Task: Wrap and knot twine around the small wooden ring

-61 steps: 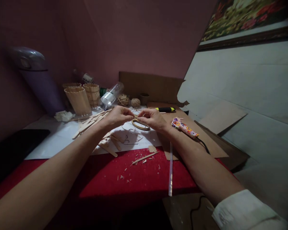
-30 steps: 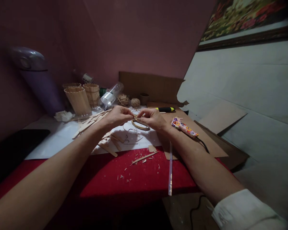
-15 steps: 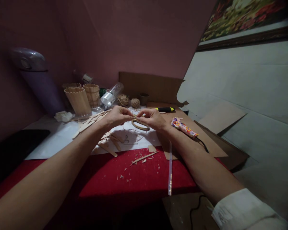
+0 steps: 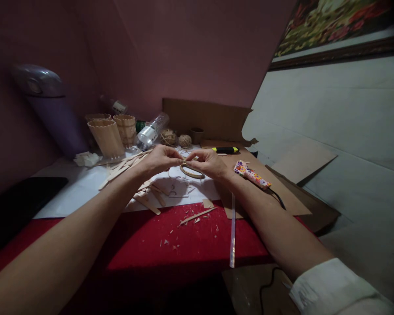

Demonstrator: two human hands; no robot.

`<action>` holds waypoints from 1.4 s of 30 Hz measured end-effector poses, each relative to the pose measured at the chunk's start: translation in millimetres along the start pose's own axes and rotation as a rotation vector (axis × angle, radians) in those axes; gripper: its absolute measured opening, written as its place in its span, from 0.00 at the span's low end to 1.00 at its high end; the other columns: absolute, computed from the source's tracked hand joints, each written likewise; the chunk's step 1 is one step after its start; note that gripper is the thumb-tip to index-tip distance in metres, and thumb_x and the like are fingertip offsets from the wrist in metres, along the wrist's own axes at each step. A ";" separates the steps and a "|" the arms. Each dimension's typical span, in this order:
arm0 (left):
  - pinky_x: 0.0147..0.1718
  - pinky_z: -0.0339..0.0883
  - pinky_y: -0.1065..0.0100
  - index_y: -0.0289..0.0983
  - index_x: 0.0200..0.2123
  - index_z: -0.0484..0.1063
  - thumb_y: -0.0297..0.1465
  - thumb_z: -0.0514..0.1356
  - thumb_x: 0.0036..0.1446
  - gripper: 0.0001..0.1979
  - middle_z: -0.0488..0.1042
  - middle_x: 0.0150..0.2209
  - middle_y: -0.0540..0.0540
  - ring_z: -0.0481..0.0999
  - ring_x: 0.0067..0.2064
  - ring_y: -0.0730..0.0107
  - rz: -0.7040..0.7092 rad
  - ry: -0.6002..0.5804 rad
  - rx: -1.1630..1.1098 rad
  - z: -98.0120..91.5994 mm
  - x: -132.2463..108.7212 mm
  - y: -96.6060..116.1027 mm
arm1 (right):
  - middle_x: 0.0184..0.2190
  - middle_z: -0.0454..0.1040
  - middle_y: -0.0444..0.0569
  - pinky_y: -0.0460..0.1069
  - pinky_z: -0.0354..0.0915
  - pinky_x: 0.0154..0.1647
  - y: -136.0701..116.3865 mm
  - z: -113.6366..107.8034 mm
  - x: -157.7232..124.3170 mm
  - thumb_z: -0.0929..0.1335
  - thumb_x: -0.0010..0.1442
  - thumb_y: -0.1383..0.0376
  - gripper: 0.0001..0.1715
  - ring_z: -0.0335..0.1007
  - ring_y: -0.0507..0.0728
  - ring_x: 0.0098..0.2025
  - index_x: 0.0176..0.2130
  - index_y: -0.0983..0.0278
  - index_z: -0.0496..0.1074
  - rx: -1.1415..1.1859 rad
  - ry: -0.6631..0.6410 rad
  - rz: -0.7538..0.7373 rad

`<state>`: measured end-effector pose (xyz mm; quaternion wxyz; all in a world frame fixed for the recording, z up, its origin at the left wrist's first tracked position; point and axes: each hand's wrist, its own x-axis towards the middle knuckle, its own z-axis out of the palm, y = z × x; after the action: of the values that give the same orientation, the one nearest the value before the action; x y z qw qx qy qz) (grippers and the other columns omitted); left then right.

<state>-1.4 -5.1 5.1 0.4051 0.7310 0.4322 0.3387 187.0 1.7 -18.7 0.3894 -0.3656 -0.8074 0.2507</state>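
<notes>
My left hand (image 4: 159,160) and my right hand (image 4: 208,163) meet above the white sheet (image 4: 82,188), fingertips pinched together at the top of a small tan ring (image 4: 192,172). Both hands are closed on that ring; a thin strand of twine seems to run between the fingertips, too fine to be sure. Loose wooden craft sticks (image 4: 126,166) lie just left of my left hand. More sticks (image 4: 149,197) lie under my left wrist.
Two stick-built cups (image 4: 107,138) stand at the back left beside a purple appliance (image 4: 51,109) and a plastic bottle (image 4: 153,129). Twine balls (image 4: 177,138), a yellow-black cutter (image 4: 226,150), a floral glue gun (image 4: 252,175), a glue stick (image 4: 232,232) and cardboard (image 4: 282,192) lie around.
Almost nothing has moved; my fingertips shift slightly on the ring, which stays in the same place above the sheet.
</notes>
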 end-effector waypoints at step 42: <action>0.17 0.50 0.74 0.30 0.23 0.73 0.31 0.62 0.42 0.08 0.63 0.17 0.52 0.58 0.19 0.79 0.002 0.026 0.059 -0.8 0.7 3.0 | 0.22 0.67 0.44 0.44 0.51 0.24 1.8 -3.6 1.0 0.67 0.52 0.61 0.13 0.55 0.46 0.24 0.30 0.69 0.75 -0.031 -0.006 0.013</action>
<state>-0.8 -5.1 8.3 0.3776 0.7384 0.4466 0.3358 190.2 4.0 -17.4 0.3796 -0.3760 -0.8100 0.2418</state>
